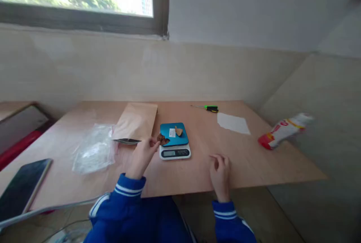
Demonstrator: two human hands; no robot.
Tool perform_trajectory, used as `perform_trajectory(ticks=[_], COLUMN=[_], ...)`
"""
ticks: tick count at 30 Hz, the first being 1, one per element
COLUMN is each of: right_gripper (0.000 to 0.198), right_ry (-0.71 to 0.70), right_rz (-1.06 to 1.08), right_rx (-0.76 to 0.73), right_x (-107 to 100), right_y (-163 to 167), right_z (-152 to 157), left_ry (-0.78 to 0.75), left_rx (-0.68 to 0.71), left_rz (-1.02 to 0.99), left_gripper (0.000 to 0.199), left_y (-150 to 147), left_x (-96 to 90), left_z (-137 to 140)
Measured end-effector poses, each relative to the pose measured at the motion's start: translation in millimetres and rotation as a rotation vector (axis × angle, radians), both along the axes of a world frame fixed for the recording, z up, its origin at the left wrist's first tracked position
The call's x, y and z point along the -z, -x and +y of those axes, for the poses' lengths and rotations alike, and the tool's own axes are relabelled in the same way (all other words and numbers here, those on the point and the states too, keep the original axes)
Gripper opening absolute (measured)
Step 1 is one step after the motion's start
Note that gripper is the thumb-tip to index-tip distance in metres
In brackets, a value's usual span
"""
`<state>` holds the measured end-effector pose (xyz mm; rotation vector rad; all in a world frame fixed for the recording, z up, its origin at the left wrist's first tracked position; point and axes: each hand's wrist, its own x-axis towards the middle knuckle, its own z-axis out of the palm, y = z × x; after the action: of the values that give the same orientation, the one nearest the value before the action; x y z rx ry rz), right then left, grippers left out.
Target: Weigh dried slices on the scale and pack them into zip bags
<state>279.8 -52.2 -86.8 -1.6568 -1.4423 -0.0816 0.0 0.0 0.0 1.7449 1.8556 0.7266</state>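
Observation:
My left hand pinches a dark brown, crinkled dried piece between thumb and fingers. This piece is at the left edge of the blue plate of a small digital kitchen scale; I cannot tell whether it touches the plate. A lighter brown dried piece lies on the plate beside a small white label. Behind my left hand is a brown paper pouch, its dark opening facing me. My right hand rests near the table's front edge, right of the scale, with loosely bent fingers and nothing held.
A clear plastic bag and a dark phone lie on the left of the table. Toward the back is a green-and-black screwdriver, near a white paper sheet. A red-and-white bottle is tilted at the right.

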Motion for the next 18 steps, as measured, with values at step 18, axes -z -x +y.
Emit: perform_trajectory(ticks=[18], right_gripper=[0.022], right_ry=[-0.025], right_rz=[0.014], right_rx=[0.018], right_x=[-1.6], right_y=[-0.5], right_z=[-0.3], left_ry=[-0.101], left_rx=[-0.156], left_rz=[0.063], left_gripper=[0.034], left_y=[47.3], left_x=[17.0], left_z=[-8.3])
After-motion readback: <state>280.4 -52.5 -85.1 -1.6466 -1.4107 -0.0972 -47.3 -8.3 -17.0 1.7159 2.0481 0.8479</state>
